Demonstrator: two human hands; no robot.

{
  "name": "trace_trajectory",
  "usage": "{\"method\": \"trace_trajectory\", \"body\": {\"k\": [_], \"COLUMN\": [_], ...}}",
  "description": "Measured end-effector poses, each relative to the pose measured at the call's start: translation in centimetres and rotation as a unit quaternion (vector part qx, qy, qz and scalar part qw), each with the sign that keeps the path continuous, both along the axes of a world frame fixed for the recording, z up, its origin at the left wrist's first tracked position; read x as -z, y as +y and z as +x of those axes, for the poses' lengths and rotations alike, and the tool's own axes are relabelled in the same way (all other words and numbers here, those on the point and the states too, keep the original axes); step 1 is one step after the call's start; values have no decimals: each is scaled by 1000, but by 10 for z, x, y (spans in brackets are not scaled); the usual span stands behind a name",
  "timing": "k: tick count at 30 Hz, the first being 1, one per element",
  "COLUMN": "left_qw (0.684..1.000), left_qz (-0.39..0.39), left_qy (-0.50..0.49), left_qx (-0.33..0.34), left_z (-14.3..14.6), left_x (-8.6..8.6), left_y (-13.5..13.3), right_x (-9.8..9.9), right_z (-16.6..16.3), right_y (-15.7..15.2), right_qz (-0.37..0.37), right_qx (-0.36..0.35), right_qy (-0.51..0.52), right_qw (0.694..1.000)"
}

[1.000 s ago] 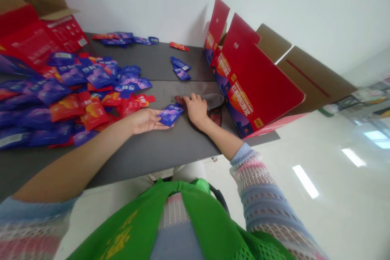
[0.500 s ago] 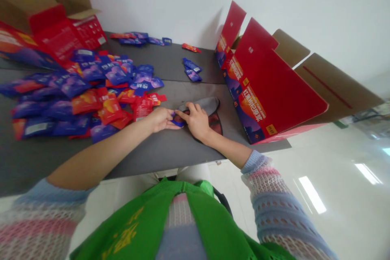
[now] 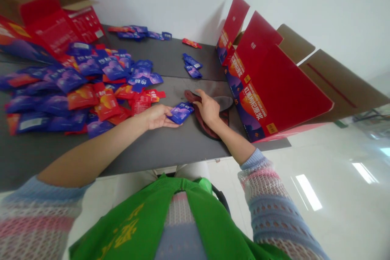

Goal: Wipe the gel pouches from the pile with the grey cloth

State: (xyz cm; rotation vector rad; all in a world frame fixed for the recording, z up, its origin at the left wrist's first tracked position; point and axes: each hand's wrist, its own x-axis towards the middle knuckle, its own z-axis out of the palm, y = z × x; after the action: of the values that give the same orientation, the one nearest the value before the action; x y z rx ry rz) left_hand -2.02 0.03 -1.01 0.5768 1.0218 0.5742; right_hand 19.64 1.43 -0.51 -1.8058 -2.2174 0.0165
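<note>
Left hand [image 3: 159,117]: fingers mostly closed, thumb on top, pinching one blue sachet [image 3: 183,112] by its near-left edge. Printed side faced up, sachet slightly tilted, just above or on the table [image 3: 146,146], couldn't tell which. Edge grip probably kept the far end free and the print uncovered.

Right hand [image 3: 209,108]: just right of the sachet, partly curled, thumb and fingers seemingly nipping the edge of a floppy reddish-brown item [image 3: 190,96] with dark trim. Most of it lay under and beside that hand; bent edge likely needed a pinch. Exact contact partly hidden.

Sachet pile [image 3: 81,96] left of the left hand, presumably for easy reach. Two loose blue sachets [image 3: 193,72] beyond both hands. Open red carton [image 3: 271,89] right of the right hand, flaps up, probably keeping its mouth clear.
</note>
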Motion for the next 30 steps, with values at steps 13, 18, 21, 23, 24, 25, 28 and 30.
{"method": "trace_trajectory", "body": {"k": [13,18,21,23,24,25,28,30], "left_qw": [996,994,996,995,993,992,993,994], "left_qz": [32,35,42,68,85,98,96,86], "left_qy": [9,-9,-27,-7,8,18,10,1], "left_qx": [-84,-102,-80,-75,-78,-78,-61,-62], "left_z": [4,2,0,1,1,2,1,0], "left_x": [2,0,2,5,7,9,12,12], "left_y": [-11,-12,-14,-15,-15,-15,-15,-15], "right_x": [6,-1,-7,-12,-14,-17,-24,-27], "right_z": [-11,-2,1,2,3,4,6,10], "right_y": [-24,-16,-9,-7,-7,-7,-11,-12], "right_qz": [0,-38,-86,-119,-131,-141,-146,-148], "right_qx": [-281,-388,-435,-459,-467,-473,-465,-433], "right_qy": [0,28,36,34,31,27,4,-18], "right_qw": [960,920,896,880,874,869,873,889]}}
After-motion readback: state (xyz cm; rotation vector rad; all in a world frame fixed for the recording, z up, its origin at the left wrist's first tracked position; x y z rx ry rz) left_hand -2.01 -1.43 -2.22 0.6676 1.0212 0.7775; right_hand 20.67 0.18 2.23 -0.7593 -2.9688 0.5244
